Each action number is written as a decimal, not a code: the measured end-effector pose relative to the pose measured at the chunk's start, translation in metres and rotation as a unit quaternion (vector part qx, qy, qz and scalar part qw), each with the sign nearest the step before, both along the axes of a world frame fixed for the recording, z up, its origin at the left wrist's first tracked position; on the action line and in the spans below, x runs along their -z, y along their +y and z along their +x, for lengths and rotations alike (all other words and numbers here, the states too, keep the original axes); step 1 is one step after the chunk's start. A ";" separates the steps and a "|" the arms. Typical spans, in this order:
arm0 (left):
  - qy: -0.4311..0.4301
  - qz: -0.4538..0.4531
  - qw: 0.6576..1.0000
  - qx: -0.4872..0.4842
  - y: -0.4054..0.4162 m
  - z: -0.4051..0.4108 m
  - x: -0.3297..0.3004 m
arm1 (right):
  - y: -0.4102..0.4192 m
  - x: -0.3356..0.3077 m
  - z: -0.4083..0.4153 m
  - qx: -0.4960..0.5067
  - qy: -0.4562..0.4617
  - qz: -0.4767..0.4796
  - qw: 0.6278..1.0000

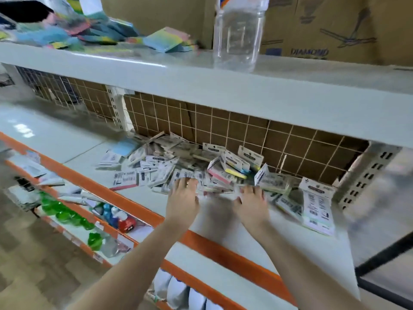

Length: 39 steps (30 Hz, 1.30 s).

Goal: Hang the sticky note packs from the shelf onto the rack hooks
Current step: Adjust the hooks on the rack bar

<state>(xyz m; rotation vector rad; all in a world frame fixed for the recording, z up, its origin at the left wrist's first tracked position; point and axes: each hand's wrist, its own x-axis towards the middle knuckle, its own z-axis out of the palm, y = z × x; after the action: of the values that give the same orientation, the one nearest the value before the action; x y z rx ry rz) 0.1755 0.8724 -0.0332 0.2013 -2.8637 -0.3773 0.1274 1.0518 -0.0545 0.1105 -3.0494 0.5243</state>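
A loose heap of sticky note packs (185,166) in white printed card sleeves lies on the middle shelf (223,233), against a wire grid back panel (223,121). My left hand (183,198) reaches palm down to the heap's front edge, fingers straight and touching the packs. My right hand (252,202) lies flat beside it, fingertips at the packs just right of centre. Neither hand holds anything. More packs (317,204) lie flat at the right end. No hooks are visible on the grid.
The upper shelf (201,72) overhangs the heap and carries coloured note pads (165,39) and a clear plastic bottle (238,32). Cardboard boxes (324,25) stand behind. Lower shelves with orange edges (134,209) hold green and red items (67,213).
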 end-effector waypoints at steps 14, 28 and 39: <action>0.051 -0.059 0.992 0.094 -0.053 -0.042 0.040 | -0.031 0.025 -0.007 0.101 0.055 0.101 0.988; 0.132 -0.119 0.977 0.122 -0.051 -0.030 0.038 | -0.022 0.012 0.016 0.045 0.039 0.095 0.994; 0.185 0.194 0.949 0.168 -0.032 -0.012 0.014 | 0.015 -0.009 0.033 0.150 0.068 -0.183 0.969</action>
<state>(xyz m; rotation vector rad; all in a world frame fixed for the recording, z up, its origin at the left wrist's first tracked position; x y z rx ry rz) 0.1633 0.8400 -0.0473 -0.2687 -2.4209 -0.9377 0.1605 1.0667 -0.0452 -0.3092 -2.7081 0.9891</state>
